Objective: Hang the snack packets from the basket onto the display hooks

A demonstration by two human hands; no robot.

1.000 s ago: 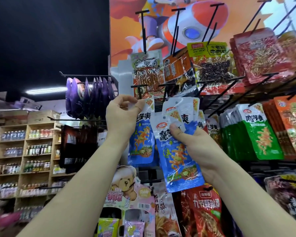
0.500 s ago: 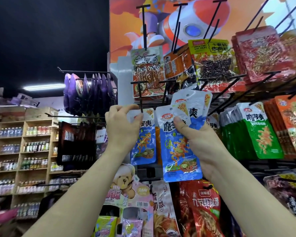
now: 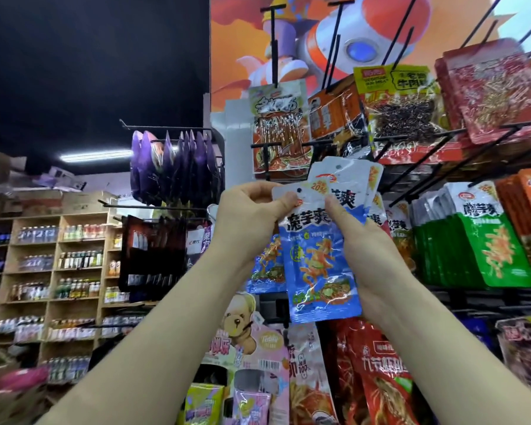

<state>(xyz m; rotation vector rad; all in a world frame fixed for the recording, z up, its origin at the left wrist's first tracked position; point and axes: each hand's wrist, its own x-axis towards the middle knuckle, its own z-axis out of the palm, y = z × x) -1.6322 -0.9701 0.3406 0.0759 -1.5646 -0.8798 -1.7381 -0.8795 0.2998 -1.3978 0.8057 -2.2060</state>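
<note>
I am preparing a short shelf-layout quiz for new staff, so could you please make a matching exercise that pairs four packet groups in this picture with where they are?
Things:
1. blue packets
2. green packets
3. purple packets
4. pink teddy-bear pack

Places:
a. hanging up, left of both hands
b. held by the left hand and the right hand
c. low on the display, below the hands
d. hanging to the right of both hands

Pairs: 1-b, 2-d, 3-a, 4-c

Hook [image 3: 265, 145] tip bare; hung blue packet [image 3: 262, 268] below, green packets [image 3: 488, 250] crowd right.
</note>
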